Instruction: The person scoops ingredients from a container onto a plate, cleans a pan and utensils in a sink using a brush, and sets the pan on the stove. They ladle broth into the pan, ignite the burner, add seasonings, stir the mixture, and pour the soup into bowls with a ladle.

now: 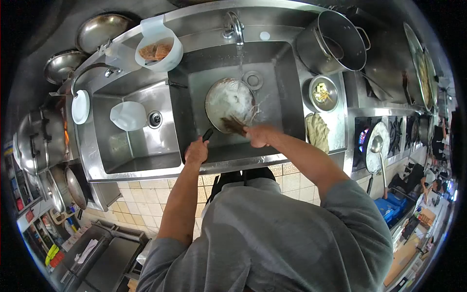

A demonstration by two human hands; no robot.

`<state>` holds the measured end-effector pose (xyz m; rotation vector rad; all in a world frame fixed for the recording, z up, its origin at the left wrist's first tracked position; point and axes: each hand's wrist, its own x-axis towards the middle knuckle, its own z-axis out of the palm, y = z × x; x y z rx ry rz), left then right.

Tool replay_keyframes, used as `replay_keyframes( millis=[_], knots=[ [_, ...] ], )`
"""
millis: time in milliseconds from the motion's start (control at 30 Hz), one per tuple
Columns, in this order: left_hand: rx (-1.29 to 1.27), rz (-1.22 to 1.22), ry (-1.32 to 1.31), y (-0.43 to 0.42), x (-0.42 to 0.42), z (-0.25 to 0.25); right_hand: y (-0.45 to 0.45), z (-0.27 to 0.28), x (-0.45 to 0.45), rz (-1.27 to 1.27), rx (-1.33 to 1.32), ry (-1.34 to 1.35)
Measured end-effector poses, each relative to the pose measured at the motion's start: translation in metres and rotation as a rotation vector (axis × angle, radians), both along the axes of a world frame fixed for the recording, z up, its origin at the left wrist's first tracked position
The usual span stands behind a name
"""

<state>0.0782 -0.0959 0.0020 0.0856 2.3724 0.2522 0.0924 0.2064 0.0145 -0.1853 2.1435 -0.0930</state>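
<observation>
My left hand (196, 152) is wrapped around the black handle of a wok (219, 100), which rests tilted in the larger basin of a steel sink (272, 107). Water runs from the faucet (234, 28) into the pan, and whitish, foamy water covers much of its inside. A brown bristle brush (234, 124) is gripped in my right hand (260, 136), its bristles against the pan's near right side. The brush and hand look slightly blurred.
In the left basin lies a translucent plastic jug (128, 116). A white container (159, 51) with food scraps sits behind it. To the right stand a tall pot (335, 41), a steel bowl (323, 95), a cloth (317, 133) and a lit stove with a pan (377, 158).
</observation>
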Motion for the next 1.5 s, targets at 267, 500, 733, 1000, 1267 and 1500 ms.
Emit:
replay_keyframes(
  millis=[267, 500, 733, 1000, 1267, 1500],
  knots=[
    [-0.058, 0.063, 0.018, 0.013, -0.004, 0.027, 0.028, -0.017, 0.011, -0.083, 0.024, 0.098],
    [0.112, 0.095, -0.017, -0.01, 0.0, -0.007, -0.009, -0.004, -0.027, -0.814, -0.71, -0.127],
    [0.12, 0.067, -0.033, -0.016, 0.004, -0.026, -0.054, 0.003, 0.003, -0.487, -0.287, -0.023],
    [0.134, 0.097, -0.036, -0.013, 0.003, -0.022, -0.056, 0.031, -0.006, -0.49, -0.31, -0.151],
    [0.145, 0.051, 0.044, -0.016, 0.006, -0.031, -0.075, 0.012, -0.012, -0.397, -0.275, -0.16],
    [0.148, 0.063, -0.099, -0.01, -0.002, -0.009, -0.053, -0.066, -0.009, -0.373, -0.101, 0.118]
  ],
)
